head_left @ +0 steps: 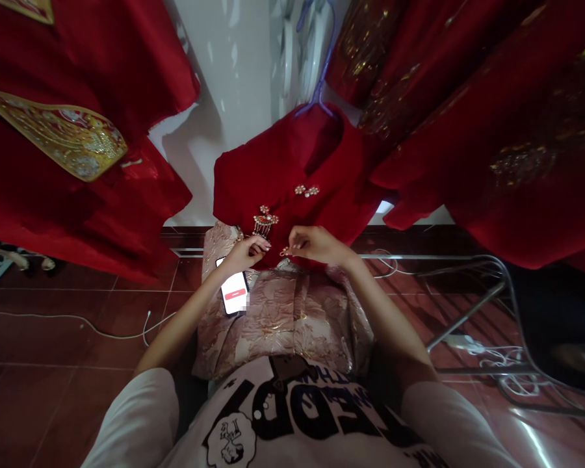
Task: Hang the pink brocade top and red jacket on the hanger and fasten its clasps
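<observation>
A red garment (258, 156) hangs in front of me from a purple hanger (320, 84), its lower part resting over my lap. My left hand (247, 253) is closed in a pinch just below a beaded brooch with tassels (264, 221); whatever lies between those fingertips is too small to make out. Close by on the right, my right hand (319, 246) has its fingertips pinched at a small beaded clasp (283, 252) on the garment's lower front. Higher up sits a pair of flower-shaped beaded ornaments (307, 191). Pink-gold brocade cloth (277, 318) covers my lap.
A phone (234, 289) with a lit screen lies on the brocade under my left wrist. Red embroidered garments (160, 58) hang at the left and more red garments (419, 123) at the right. A metal-framed chair (504, 279) and white cables (509, 364) are on the right.
</observation>
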Demonstrator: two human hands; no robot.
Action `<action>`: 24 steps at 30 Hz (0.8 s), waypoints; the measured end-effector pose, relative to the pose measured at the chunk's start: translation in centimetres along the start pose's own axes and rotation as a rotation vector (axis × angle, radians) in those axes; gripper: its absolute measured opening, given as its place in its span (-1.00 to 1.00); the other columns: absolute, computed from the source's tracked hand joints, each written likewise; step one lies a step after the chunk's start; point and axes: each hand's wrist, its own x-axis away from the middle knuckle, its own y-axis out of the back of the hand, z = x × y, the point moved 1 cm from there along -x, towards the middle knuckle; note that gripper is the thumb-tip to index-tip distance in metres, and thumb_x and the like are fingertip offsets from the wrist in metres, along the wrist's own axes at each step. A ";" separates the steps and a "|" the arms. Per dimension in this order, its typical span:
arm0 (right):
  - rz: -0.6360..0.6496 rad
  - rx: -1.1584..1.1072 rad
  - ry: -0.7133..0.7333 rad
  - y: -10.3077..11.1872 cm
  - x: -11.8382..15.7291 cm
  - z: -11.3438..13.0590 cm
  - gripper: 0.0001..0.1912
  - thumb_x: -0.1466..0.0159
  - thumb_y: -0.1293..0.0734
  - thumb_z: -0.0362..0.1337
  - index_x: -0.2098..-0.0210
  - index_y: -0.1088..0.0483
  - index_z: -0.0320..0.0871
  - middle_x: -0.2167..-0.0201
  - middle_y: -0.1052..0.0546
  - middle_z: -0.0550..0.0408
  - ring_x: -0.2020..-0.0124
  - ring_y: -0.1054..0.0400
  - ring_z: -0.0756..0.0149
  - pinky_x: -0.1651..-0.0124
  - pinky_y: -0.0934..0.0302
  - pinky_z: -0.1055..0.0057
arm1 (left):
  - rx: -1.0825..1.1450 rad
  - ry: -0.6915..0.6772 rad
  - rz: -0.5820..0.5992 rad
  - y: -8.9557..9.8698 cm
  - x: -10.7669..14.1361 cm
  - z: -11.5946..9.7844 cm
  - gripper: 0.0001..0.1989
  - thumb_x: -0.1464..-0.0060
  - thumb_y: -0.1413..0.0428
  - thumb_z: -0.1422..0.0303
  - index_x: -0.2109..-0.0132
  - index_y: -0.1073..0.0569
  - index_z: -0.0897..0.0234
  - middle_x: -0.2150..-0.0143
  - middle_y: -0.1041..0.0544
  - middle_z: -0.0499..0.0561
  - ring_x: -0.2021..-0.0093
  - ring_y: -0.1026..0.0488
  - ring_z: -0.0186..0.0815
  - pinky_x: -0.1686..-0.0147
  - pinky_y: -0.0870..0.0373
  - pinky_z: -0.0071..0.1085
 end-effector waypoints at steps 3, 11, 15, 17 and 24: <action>-0.052 0.008 0.016 -1.8 -0.6 0.1 -0.90 -0.18 -0.36 -0.26 0.40 -0.39 -0.16 0.43 -0.54 0.11 0.36 -0.44 0.37 0.24 -0.28 0.45 | 0.050 0.035 0.011 -0.8 0.0 0.4 -0.78 0.05 -0.11 0.57 0.21 -0.48 0.30 0.26 -0.59 0.01 0.30 -0.52 -0.40 0.24 -0.45 -0.47; -0.174 0.080 -0.034 -4.2 -1.5 -1.4 -0.97 -0.19 -0.32 -0.39 0.37 -0.38 -0.15 0.43 -0.54 0.13 0.39 -0.44 0.39 0.29 -0.26 0.50 | 0.169 0.099 -0.100 -1.7 -0.2 1.1 -0.88 0.08 -0.19 0.47 0.30 -0.49 0.32 0.29 -0.61 0.04 0.28 -0.57 -0.35 0.15 -0.51 -0.36; -0.166 0.113 -0.039 -4.2 -1.4 -1.5 -0.93 -0.20 -0.33 -0.42 0.36 -0.37 -0.14 0.43 -0.53 0.15 0.39 -0.43 0.40 0.29 -0.25 0.52 | 0.193 0.102 -0.123 -1.9 -0.2 1.1 -0.82 0.10 -0.27 0.36 0.31 -0.50 0.32 0.30 -0.61 0.05 0.29 -0.57 -0.32 0.14 -0.53 -0.31; -0.179 0.135 -0.044 -4.4 -1.4 -1.4 -0.92 -0.22 -0.32 -0.44 0.36 -0.36 -0.14 0.43 -0.53 0.15 0.39 -0.43 0.42 0.29 -0.25 0.53 | 0.196 0.108 -0.150 -2.1 -0.2 1.1 -0.76 0.12 -0.32 0.28 0.32 -0.51 0.31 0.32 -0.61 0.04 0.30 -0.56 -0.32 0.15 -0.53 -0.31; -0.256 0.201 -0.056 -5.6 -1.5 -1.3 -0.92 -0.25 -0.33 -0.43 0.33 -0.36 -0.13 0.40 -0.53 0.14 0.39 -0.42 0.42 0.29 -0.25 0.54 | 0.167 0.118 -0.266 -2.2 -0.2 1.3 -0.71 0.15 -0.32 0.17 0.38 -0.53 0.31 0.37 -0.62 0.03 0.34 -0.55 -0.30 0.23 -0.52 -0.35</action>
